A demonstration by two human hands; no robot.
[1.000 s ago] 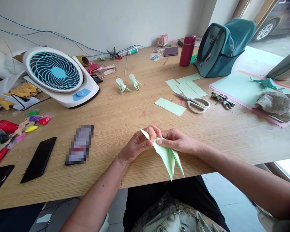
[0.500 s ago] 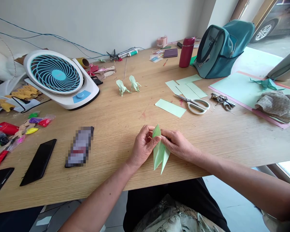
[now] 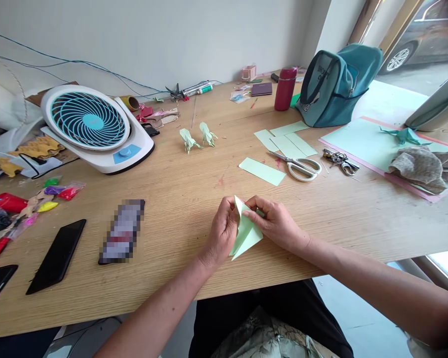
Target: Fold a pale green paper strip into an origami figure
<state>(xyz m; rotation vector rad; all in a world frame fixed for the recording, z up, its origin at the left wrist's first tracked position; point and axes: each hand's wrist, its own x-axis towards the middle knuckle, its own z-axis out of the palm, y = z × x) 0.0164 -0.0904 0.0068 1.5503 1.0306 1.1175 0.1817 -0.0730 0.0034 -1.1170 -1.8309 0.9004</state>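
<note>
A pale green folded paper [image 3: 248, 236], pointed at top and bottom, is held between both hands close to the table's front edge. My left hand [image 3: 224, 226] pinches its left side. My right hand [image 3: 274, 216] is closed on its right side, thumb on the front face; some fingertips are hidden behind the paper. Beyond the hands lies a flat green paper strip [image 3: 262, 171]. Scissors [image 3: 302, 169] with pale handles rest to its right, beside several more green strips [image 3: 285, 144]. Two folded green paper figures [image 3: 188, 140] stand farther back.
A white fan [image 3: 134, 149] stands at the left, with dark phones [image 3: 57, 256] in front of it. Keys [image 3: 341, 161], a red bottle [image 3: 285, 88], a teal backpack [image 3: 336, 89] and a grey cloth [image 3: 418, 166] occupy the right side. The wooden table's front edge [image 3: 164, 311] runs below my forearms.
The folded paper has turned and tilted in my hands; its two separate lower points now show as one broad flap slanting down left. Both hands still hold it. The camera view has shifted slightly.
</note>
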